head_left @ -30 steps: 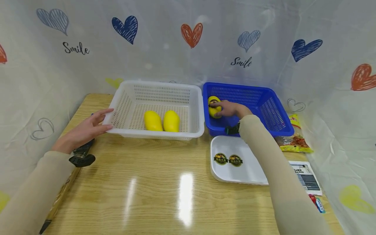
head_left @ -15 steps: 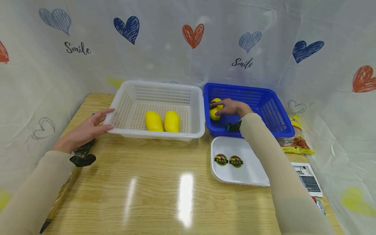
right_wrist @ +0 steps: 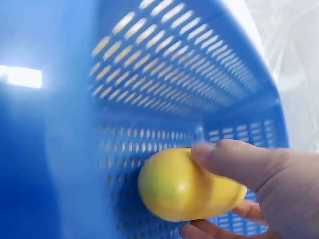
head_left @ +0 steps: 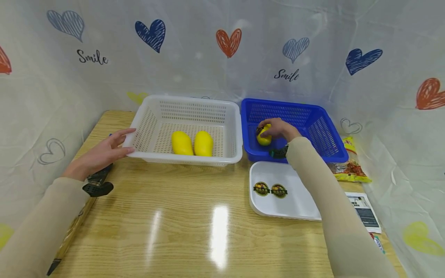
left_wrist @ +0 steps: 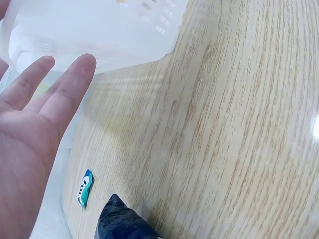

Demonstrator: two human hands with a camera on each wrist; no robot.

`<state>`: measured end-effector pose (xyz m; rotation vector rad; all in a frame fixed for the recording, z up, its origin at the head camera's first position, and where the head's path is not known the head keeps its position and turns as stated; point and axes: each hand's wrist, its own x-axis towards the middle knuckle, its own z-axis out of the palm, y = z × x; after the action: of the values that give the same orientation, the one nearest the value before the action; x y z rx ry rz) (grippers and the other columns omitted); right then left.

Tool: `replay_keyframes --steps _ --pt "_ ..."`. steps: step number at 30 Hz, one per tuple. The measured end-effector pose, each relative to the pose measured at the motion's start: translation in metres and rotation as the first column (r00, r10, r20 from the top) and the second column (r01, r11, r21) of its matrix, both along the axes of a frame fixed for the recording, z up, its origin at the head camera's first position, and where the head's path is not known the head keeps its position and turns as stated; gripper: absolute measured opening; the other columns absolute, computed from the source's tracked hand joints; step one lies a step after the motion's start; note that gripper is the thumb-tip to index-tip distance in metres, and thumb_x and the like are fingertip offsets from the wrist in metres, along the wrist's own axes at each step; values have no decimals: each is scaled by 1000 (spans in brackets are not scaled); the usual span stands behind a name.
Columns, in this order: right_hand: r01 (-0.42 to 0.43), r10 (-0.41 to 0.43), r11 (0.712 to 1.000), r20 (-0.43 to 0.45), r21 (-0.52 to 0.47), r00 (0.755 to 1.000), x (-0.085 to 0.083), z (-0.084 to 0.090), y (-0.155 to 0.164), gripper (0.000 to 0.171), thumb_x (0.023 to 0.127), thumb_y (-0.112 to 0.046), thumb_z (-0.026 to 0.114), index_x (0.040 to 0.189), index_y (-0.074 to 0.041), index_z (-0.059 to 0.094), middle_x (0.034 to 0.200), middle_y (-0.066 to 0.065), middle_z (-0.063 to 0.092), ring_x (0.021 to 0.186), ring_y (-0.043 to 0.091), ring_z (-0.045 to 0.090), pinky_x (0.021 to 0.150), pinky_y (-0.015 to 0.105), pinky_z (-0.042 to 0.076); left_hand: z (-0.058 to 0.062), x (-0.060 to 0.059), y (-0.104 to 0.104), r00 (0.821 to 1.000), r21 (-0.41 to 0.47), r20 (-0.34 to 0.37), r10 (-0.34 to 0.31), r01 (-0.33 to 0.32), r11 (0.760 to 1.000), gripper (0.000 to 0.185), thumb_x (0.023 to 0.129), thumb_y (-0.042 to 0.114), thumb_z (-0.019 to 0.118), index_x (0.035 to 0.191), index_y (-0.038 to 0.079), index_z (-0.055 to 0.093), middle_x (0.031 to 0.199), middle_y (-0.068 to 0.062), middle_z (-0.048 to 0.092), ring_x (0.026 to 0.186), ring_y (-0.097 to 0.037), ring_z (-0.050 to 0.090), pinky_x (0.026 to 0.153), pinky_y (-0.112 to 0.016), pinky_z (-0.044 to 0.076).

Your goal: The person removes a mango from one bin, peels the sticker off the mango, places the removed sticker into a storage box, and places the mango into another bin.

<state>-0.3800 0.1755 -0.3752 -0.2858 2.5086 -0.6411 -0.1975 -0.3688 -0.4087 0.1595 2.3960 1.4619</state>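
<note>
In the blue basket [head_left: 318,127], my right hand [head_left: 279,127] grips a yellow mango [head_left: 264,138] bearing a dark sticker, thumb on one side and fingers on the other. The right wrist view shows this mango [right_wrist: 169,186] close to the perforated floor, its greenish-yellow end facing the camera. My left hand [head_left: 104,153] rests its fingertips at the left rim of the white basket [head_left: 189,99], fingers fairly straight; the left wrist view has those fingers [left_wrist: 70,92] against the basket's outer wall. Two more mangoes [head_left: 181,143] lie side by side in the white basket.
A white tray [head_left: 295,204] with two round dark stickers [head_left: 279,190] sits before the blue basket. To its right lie a yellow snack bag [head_left: 352,164] and a white-and-dark packet [head_left: 363,212]. A small green wrapper [left_wrist: 85,188] lies near the table's left edge.
My right hand has shifted right with the mango, away from the blue basket's left wall, and the mango has turned. My left hand has stayed at the white basket's rim.
</note>
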Motion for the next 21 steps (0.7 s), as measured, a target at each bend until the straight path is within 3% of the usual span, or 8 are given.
replay_keyframes --steps 5,11,16,21 --pt "14 -15 999 -5 -47 1000 5 2 13 45 97 -8 59 141 -5 49 142 22 41 114 35 47 96 46 48 0 0 0 1000 8 -6 -4 4 1000 68 102 32 54 157 33 14 158 -10 21 122 -6 47 97 -33 45" --pt "56 -75 975 -84 -217 994 18 12 19 50 95 -20 66 139 -5 48 139 23 43 114 34 50 94 45 50 2 0 0 1000 14 -12 -7 7 1000 68 102 31 55 157 33 14 158 -10 21 123 -6 46 90 -21 46" --pt "-10 -53 932 -164 -363 985 50 28 20 47 99 -24 61 142 -11 46 147 17 38 118 34 51 97 49 48 3 0 0 1000 8 -20 -8 8 1000 68 102 31 55 157 33 14 157 -8 24 121 -6 48 89 -20 47" --pt "-30 -44 880 -144 -473 989 95 43 21 48 101 -25 56 147 -23 43 155 9 28 125 37 49 100 54 43 3 2 1 1000 24 -15 -16 16 1000 68 102 29 54 157 32 13 157 -8 25 120 -8 50 91 -25 48"
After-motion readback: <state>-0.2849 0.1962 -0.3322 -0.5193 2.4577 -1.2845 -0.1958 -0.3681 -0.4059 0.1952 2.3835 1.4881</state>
